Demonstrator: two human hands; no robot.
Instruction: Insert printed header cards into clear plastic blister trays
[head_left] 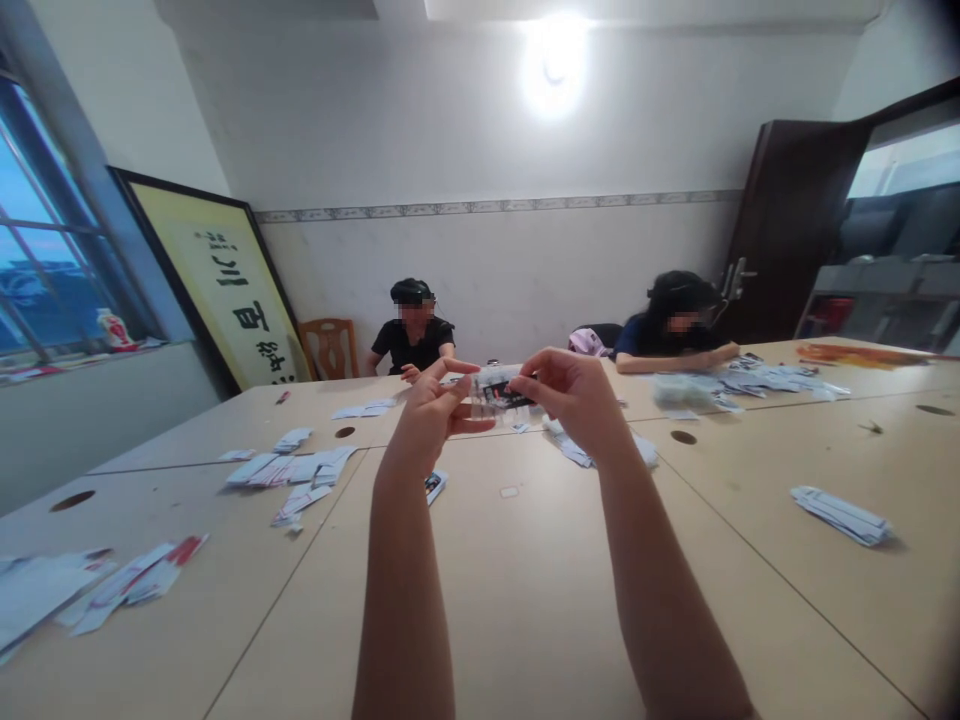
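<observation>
Both my hands are raised over the middle of the table, arms stretched forward. My left hand [441, 405] grips a small clear plastic packet [491, 410] by its left side, thumb on the near face and fingers bent around it. My right hand [568, 388] pinches a black printed card [507, 394] with red and white marks, thumb against forefinger, at the packet's right side. How far the card lies inside the plastic I cannot tell. Below my left wrist, a small dark printed piece [435, 486] lies on white paper. Between my forearms is a small pale rectangle [509, 492].
Paper strips [292, 468] lie in piles at left, with more [135, 585] nearer. Behind my right wrist is another paper pile [574, 445]; a stack [841, 515] lies at right. Two people [412, 335] [667, 330] sit across the table [525, 620]. Cable holes [683, 437] dot its top.
</observation>
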